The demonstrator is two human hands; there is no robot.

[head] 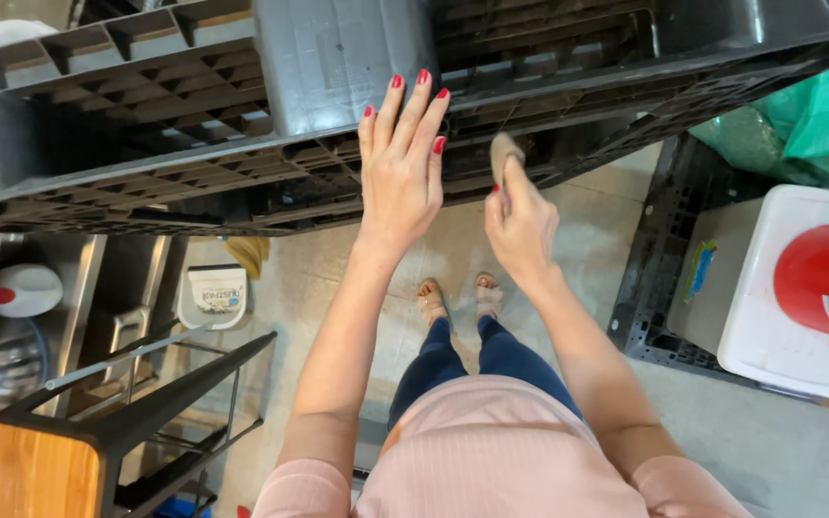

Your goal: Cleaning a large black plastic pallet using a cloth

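item: grey plastic pallet (338,58), held upright in front of the person, its ribbed grid underside and solid block feet facing the camera; it fills the upper part of the view from the left edge to the right.

left hand (400,163): open, fingers spread and flat against the pallet's lower edge by a solid block, bracing it. red-painted nails show.

right hand (520,225): closed around a small tan scrubbing pad (505,152), which is pressed against the pallet's lower rib just right of the left hand. whether it is a sponge or a brush cannot be told.

step in hand, as judged: scrubbing the pallet's edge, one hand steadying while the other rubs. the next move likely calls for firm pressure from the pad along the rib and into the grid cells, with the bracing hand kept flat so the pallet does not tip or slide.

surroundings: tiled floor (587,221) below, the person's feet in sandals visible on it. a second dark pallet (664,221) lies flat at right, carrying a white container with a red lid (808,288); green bags (817,125) behind it. at left, a wooden-topped stool with black metal frame (31,470), a white tub (215,293) on the floor, steel shelving (88,288).
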